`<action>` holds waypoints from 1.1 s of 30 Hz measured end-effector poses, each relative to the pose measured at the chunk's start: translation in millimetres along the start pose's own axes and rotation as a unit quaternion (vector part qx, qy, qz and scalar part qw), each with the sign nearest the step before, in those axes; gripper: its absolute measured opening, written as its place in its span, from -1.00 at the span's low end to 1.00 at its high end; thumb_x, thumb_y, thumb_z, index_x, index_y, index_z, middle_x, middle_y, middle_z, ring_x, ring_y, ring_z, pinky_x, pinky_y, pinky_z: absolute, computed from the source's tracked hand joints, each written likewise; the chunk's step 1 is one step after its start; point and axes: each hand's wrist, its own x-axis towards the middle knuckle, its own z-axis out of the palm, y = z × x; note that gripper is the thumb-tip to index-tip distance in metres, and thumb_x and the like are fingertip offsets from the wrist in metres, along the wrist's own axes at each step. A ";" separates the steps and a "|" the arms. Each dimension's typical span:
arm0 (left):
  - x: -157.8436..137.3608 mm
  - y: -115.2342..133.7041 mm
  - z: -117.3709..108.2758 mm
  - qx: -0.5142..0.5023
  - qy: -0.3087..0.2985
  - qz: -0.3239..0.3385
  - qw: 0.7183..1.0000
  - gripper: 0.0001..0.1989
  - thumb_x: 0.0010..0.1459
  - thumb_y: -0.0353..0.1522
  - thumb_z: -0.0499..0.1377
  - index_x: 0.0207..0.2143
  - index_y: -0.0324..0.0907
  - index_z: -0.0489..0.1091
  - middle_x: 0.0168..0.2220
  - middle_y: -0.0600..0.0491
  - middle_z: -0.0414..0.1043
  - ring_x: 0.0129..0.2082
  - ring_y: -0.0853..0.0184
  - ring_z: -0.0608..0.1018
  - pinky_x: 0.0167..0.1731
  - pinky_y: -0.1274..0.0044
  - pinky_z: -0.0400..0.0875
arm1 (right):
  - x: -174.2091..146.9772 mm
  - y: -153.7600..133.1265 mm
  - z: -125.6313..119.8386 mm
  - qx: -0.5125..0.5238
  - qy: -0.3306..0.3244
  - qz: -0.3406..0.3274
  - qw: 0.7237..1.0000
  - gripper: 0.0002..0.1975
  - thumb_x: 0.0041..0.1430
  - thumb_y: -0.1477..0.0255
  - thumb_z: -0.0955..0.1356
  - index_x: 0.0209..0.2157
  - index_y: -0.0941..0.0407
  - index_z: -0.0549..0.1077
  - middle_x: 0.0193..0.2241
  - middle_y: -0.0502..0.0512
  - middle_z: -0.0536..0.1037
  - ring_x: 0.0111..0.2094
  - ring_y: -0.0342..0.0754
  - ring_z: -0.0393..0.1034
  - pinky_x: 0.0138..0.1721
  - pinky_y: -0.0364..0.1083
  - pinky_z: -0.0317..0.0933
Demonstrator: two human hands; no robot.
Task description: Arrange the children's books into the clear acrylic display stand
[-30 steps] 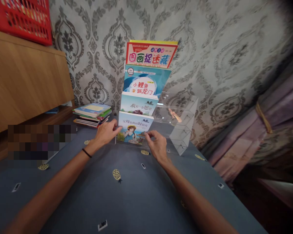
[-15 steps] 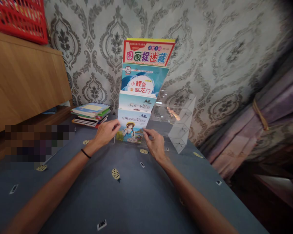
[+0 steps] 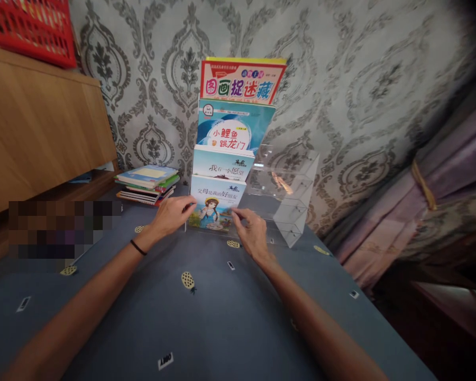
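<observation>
A clear acrylic tiered rack [image 3: 297,211] stands against the wall, with books upright in its left half. Lowest and frontmost is a pale blue book [image 3: 216,209] with a girl in a yellow hat on its cover. My left hand [image 3: 174,214], a black band at its wrist, has its fingers closed at this book's left edge. At the right edge, my right hand [image 3: 252,230] pinches with thumb and forefinger. Behind rise another pale blue book [image 3: 222,163], a teal book [image 3: 234,127] and a pink-red book [image 3: 241,82], each higher than the one before.
A stack of books [image 3: 146,182] lies left of the rack. The table has a blue-grey cloth [image 3: 210,328] with pineapple prints. A wooden cabinet [image 3: 43,121] carrying a red plastic basket [image 3: 31,32] flanks the left. A tied curtain [image 3: 404,201] hangs at right.
Both hands stay at the sides of the front book, with barely any movement. The view has tipped slightly, so the scene sits a little higher.
</observation>
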 end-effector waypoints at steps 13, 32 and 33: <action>-2.5 7.1 -15.8 -0.095 0.122 -0.028 0.988 -0.83 0.21 -0.24 0.15 -0.27 -0.10 0.22 -0.61 0.27 0.23 -0.64 0.46 0.30 -0.51 0.57 0.21 | -1.2 -25.8 -11.7 0.030 0.038 0.016 0.999 -0.61 0.27 0.20 0.26 -0.59 0.06 0.42 -0.58 0.04 0.53 -0.49 -0.04 0.40 -0.33 -0.07 0.22; -41.8 -27.2 -40.3 0.049 0.001 -0.140 0.989 -0.81 0.33 -0.30 0.00 -0.11 -0.14 0.35 -0.49 0.14 0.44 -0.50 0.34 0.49 -0.41 0.54 0.22 | -33.7 -33.3 0.9 0.035 0.003 -0.064 0.997 -0.59 0.31 0.22 0.25 -0.60 0.05 0.38 -0.62 0.02 0.49 -0.53 -0.04 0.39 -0.37 -0.07 0.21; -51.0 -39.0 -48.3 0.084 -0.024 -0.166 0.982 -0.80 0.33 -0.32 -0.01 -0.10 -0.14 0.36 -0.45 0.10 0.50 -0.46 0.32 0.53 -0.38 0.54 0.25 | -38.8 -35.6 4.5 0.036 -0.013 -0.085 0.996 -0.59 0.32 0.23 0.25 -0.60 0.04 0.37 -0.62 0.02 0.49 -0.53 -0.05 0.38 -0.36 -0.07 0.21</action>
